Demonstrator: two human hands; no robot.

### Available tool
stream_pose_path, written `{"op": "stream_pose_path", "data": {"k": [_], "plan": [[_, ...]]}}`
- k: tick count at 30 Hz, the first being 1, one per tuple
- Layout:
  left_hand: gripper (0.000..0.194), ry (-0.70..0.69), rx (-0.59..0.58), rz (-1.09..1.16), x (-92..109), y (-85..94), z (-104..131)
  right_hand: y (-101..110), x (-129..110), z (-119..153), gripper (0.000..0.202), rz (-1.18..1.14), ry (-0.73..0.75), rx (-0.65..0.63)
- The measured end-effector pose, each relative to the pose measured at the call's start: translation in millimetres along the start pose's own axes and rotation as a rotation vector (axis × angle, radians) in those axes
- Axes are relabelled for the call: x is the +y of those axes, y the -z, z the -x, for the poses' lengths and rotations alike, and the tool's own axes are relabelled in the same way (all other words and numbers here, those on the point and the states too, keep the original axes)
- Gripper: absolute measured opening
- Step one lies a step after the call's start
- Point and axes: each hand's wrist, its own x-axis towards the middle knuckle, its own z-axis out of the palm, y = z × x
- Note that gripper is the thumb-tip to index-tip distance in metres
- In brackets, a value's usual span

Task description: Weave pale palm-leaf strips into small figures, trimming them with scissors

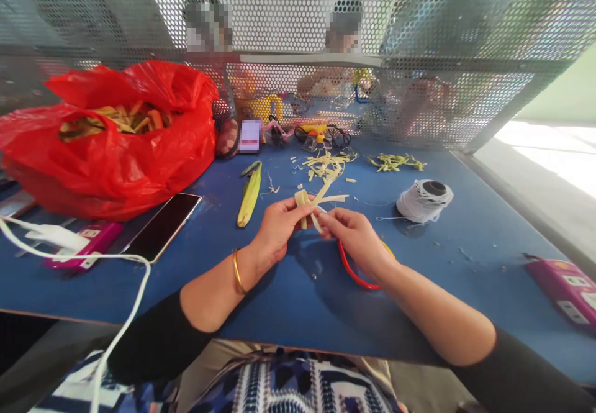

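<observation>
Pale corn husk strips [303,200], bent into a loop with loose ends sticking out to the right, are pinched in my left hand [278,223]. My right hand [350,231] closes its fingertips on a lower end of the same strips, close beside the left fingers. A red curved handle [354,276] with a yellow edge lies partly hidden under my right hand; its kind is unclear. Left of my hands lies a yellow-green corn husk [250,195]. A spool of white thread [423,202] stands to the right, its loose end trailing toward my hands.
Husk scraps [326,166] and a greenish husk bundle [395,163] lie behind. A red plastic bag [153,158] of husks fills the left, near a phone [162,226] and white cable [142,282]. Beyond the perforated metal screen [288,9] sit people. A purple box [563,289] lies right.
</observation>
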Motion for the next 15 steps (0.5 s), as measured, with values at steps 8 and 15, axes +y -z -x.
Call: {"op": "stream_pose_path", "data": {"k": [8,15], "plan": [[0.028,0.028,-0.122,-0.114,-2.2,-1.3,1.8,2.4,-4.5,-9.0,0.032,-0.558,-0.086,0.244],[0.023,-0.041,-0.09,-0.167,-4.5,-2.1,2.2,-3.1,1.5,-6.4,0.022,-0.38,0.031,0.318]]}}
